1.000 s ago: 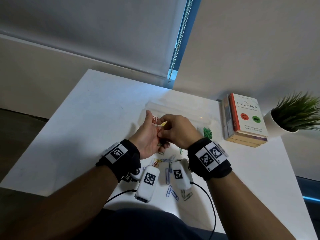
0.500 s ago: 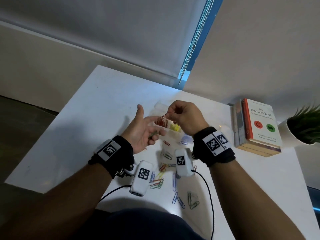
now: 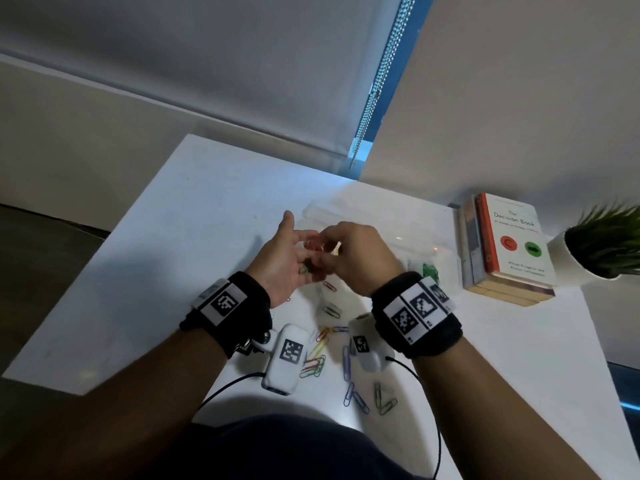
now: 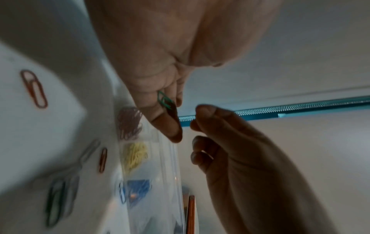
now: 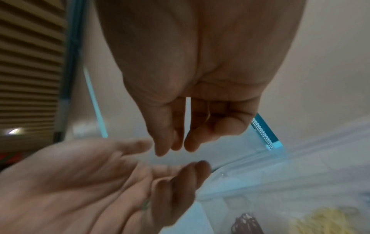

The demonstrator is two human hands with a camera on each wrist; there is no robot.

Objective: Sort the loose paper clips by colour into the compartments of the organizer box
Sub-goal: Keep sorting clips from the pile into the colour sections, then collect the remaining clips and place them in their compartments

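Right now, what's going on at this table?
A person is sorting paper clips by colour into a clear organizer box. The left hand holds a green clip in its curled fingers, while the right hand hovers just above it, fingers bunched with nothing visibly in them. The box already holds red, yellow, blue and green piles; many loose clips remain on the table.

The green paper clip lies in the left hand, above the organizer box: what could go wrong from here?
1. The green paper clip sits loosely between the fingers of the left hand, so it could slip out.
2. The hands hover over the red and yellow compartments of the organizer box, while the green pile lies at the right end; a dropped clip may land in a wrong colour.
3. The right hand reaches in pinching; it may knock the clip away.
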